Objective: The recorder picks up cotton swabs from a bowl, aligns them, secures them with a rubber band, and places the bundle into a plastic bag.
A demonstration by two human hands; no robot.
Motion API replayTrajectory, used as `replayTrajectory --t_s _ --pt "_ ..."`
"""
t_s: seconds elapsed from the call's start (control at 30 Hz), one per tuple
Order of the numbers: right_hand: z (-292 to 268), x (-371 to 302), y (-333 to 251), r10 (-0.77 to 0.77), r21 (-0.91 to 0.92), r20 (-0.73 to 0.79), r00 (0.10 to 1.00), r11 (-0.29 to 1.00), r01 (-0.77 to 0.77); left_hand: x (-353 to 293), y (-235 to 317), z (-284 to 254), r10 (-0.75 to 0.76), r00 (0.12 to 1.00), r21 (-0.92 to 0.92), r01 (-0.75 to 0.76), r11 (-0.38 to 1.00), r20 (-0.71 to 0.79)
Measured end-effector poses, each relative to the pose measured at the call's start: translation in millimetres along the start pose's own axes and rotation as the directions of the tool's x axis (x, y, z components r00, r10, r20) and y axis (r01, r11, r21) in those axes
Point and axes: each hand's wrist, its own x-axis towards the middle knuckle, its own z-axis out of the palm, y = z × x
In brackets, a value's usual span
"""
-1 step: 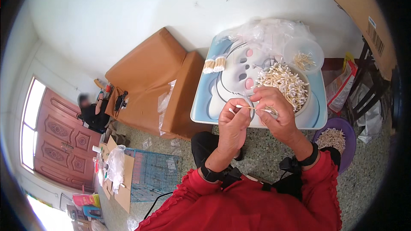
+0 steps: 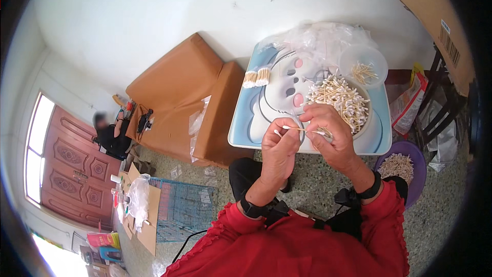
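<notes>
Over the near edge of the small table, my left hand [image 2: 280, 149] is closed in a pinch on a cotton swab [image 2: 294, 127]. A white swab tip sticks out beside its thumb. Close by on the right, my right hand [image 2: 333, 131] is closed too, with cotton swabs [image 2: 324, 132] showing between thumb and fingers; how many is hidden. Just beyond my right hand stands a round tub [image 2: 365, 125] heaped with loose cotton swabs [image 2: 338, 97]. Two packed bundles of swabs [image 2: 257, 78] lie at the table's far left.
A clear bowl [image 2: 380, 66] with a few swabs and a heap of clear plastic bags [image 2: 323, 38] occupy the table's back. A purple basin [image 2: 417, 174] of swabs sits on the floor at right. Left are a brown sofa [image 2: 169, 92], a blue wire cage [image 2: 184, 210] and a seated person [image 2: 115, 133].
</notes>
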Motion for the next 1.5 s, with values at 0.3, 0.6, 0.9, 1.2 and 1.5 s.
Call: replayTrajectory --t_s 0.3,0.6,0.9,1.2,1.5 --pt "-2 -1 0 -0.008 -0.018 0.008 1.000 1.000 0.008 1 -3 1 0.009 1.000 0.012 -0.009 1.000 -0.028" --pt "-3 -3 2 0.051 0.043 0.016 0.999 0.998 -0.051 0 -7 -2 -0.012 1.000 -0.028 0.012 1.000 -0.006" --pt "-2 -1 1 -0.026 -0.035 0.025 0.999 0.999 0.026 1 -9 -6 -0.043 0.999 -0.080 0.046 0.996 0.031" --pt "-8 -1 2 0.053 -0.026 0.005 0.999 0.998 -0.053 1 -13 -7 -0.146 0.987 -0.045 0.150 0.988 0.072" --pt "-4 -6 0 0.328 0.097 -0.023 0.944 0.941 -0.324 1 -15 -2 -0.320 0.934 0.067 0.313 0.947 0.157"
